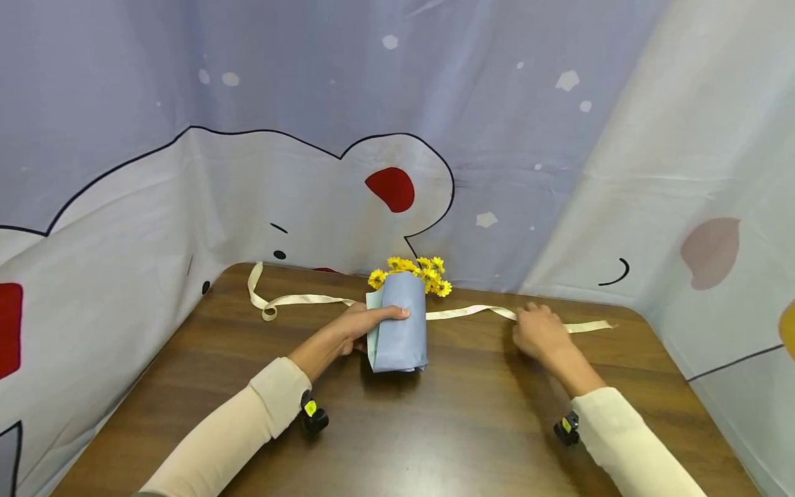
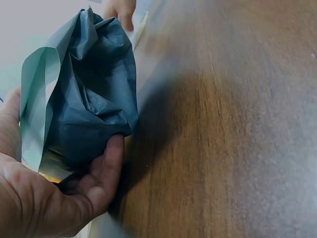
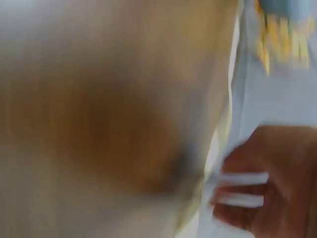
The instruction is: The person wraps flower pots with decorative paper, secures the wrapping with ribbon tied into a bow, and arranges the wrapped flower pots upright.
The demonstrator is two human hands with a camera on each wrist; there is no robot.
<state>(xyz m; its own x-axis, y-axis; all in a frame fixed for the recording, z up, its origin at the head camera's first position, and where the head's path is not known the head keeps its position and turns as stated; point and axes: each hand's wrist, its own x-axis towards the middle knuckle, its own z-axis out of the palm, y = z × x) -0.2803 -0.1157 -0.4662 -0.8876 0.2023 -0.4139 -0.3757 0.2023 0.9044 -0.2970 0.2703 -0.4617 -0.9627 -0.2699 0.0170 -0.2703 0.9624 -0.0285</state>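
A bouquet of yellow flowers (image 1: 416, 270) wrapped in blue paper (image 1: 400, 331) lies on the brown table (image 1: 435, 428), with the blooms pointing away from me. My left hand (image 1: 363, 324) grips the wrap from the left, thumb over the top. In the left wrist view its fingers (image 2: 106, 168) curl under the crumpled paper (image 2: 94, 99). A cream ribbon (image 1: 298, 299) runs across the table behind the bouquet. My right hand (image 1: 539, 331) sits on its right stretch. The blurred right wrist view shows the ribbon (image 3: 225, 124) running to the curled fingers (image 3: 267, 188).
A printed cloth backdrop (image 1: 310, 172) hangs close round the back and both sides of the table. The ribbon's left end loops near the back left corner (image 1: 268, 312). Small black cameras sit at both wrists (image 1: 315, 416) (image 1: 566, 428). Bare wood lies in front of the bouquet.
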